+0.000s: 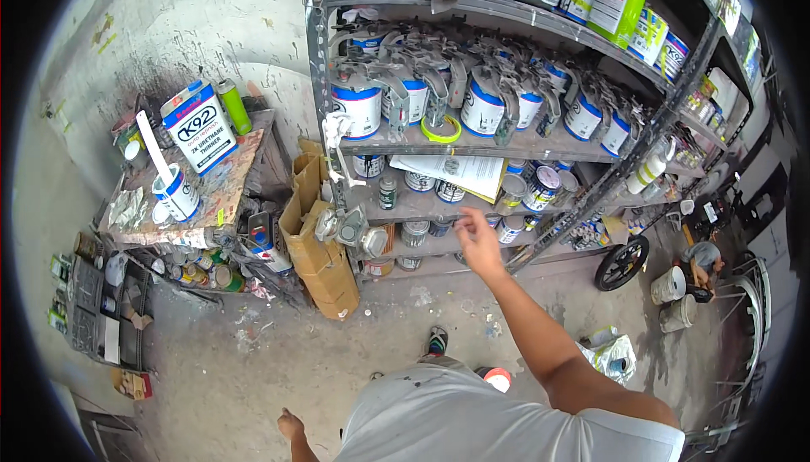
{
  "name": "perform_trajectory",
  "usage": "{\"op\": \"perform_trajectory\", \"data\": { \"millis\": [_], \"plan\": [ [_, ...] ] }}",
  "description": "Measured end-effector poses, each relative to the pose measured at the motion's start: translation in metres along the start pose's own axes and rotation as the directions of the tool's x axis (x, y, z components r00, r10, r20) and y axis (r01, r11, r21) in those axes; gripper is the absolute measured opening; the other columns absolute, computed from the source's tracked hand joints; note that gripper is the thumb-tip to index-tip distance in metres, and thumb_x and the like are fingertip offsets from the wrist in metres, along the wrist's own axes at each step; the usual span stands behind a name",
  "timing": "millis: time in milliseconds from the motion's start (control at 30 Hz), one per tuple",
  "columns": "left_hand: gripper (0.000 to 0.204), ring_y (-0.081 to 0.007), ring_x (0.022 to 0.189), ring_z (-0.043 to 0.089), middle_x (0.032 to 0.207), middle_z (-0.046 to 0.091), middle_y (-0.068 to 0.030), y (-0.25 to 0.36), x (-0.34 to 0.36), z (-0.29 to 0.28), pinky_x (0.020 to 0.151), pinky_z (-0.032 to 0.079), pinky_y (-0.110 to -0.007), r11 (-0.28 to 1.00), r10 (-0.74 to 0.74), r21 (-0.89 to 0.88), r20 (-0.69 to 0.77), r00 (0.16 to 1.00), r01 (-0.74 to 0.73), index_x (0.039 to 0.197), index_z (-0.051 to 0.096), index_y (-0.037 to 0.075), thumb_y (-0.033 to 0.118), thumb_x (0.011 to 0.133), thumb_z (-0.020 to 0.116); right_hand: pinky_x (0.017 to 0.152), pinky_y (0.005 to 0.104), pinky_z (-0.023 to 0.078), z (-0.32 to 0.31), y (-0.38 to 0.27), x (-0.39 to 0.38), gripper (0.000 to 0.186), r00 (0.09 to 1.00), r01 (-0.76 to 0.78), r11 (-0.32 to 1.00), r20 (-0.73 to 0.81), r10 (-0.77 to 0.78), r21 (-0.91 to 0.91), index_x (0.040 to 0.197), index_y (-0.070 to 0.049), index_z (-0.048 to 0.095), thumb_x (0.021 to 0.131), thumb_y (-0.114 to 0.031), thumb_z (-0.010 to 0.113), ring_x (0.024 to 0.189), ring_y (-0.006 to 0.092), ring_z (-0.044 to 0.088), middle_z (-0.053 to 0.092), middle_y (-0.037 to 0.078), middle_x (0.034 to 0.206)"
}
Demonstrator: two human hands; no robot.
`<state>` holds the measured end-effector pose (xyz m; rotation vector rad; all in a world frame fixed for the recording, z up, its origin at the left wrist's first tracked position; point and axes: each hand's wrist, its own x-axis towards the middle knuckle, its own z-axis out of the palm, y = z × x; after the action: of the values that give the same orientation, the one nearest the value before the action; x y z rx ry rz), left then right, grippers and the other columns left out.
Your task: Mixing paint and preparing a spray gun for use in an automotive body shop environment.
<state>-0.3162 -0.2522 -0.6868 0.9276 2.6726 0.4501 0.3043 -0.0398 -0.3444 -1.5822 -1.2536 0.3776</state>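
My right hand [479,244] reaches out toward the metal shelf rack, in front of its lower shelves. Its fingers are bent and a little apart, and nothing shows in them. Closest to it are some papers in a yellow folder [457,177], lying over the shelf edge, and small cans [510,230] with white labels. Down at my left side hangs my left hand [291,423], its fingers curled in and apparently holding nothing. Above the papers stand several white-and-blue paint cans [356,111] with grey pouring lids, beside a yellow-green tape roll [440,129].
A paint-stained table [234,177] at the left carries a rectangular thinner can [201,127] and an open can [177,194] with a white stick. Flattened cardboard [314,251] leans by the rack. A wheel [623,263], buckets [668,286] and a crouching person [702,261] are at right.
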Motion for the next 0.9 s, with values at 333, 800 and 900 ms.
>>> {"op": "perform_trajectory", "data": {
  "millis": [333,800,900],
  "plan": [
    [0.085,-0.0408,0.128,0.056,0.141,0.053,-0.0287,0.04,-0.05,-0.014,0.104,0.047,-0.045,0.969,-0.145,-0.121,0.429,0.891,0.216,0.153,0.035,0.004,0.028,0.081,0.074,0.077,0.0459,0.055,0.108,0.039,-0.075,0.035,0.81,-0.006,0.967,0.566,0.154,-0.255,0.125,-0.011,0.061,0.091,-0.021,0.059,0.088,0.0345,0.069,0.071,0.02,0.095],
    [0.095,-0.041,0.138,0.045,0.152,0.041,-0.0301,0.204,-0.038,-0.036,0.113,0.04,-0.042,1.0,-0.004,-0.025,0.467,0.884,0.018,0.155,0.022,-0.006,0.03,0.084,0.074,0.079,0.0408,0.054,0.005,0.158,-0.054,0.04,0.86,-0.268,0.928,0.37,0.352,-0.26,0.127,-0.009,0.058,0.091,-0.025,0.065,0.088,0.0315,0.069,0.071,0.016,0.094],
    [0.093,-0.0406,0.14,0.043,0.153,0.04,-0.029,0.242,-0.045,-0.035,0.115,0.037,-0.042,0.996,0.03,-0.087,0.472,0.881,0.013,0.155,0.024,-0.004,0.031,0.085,0.074,0.075,0.0348,0.052,-0.024,0.152,-0.017,0.036,0.918,-0.38,0.925,0.131,0.373,0.028,0.126,-0.007,0.058,0.092,-0.016,0.064,0.081,0.0198,0.065,0.068,0.007,0.088]
  ]
}}
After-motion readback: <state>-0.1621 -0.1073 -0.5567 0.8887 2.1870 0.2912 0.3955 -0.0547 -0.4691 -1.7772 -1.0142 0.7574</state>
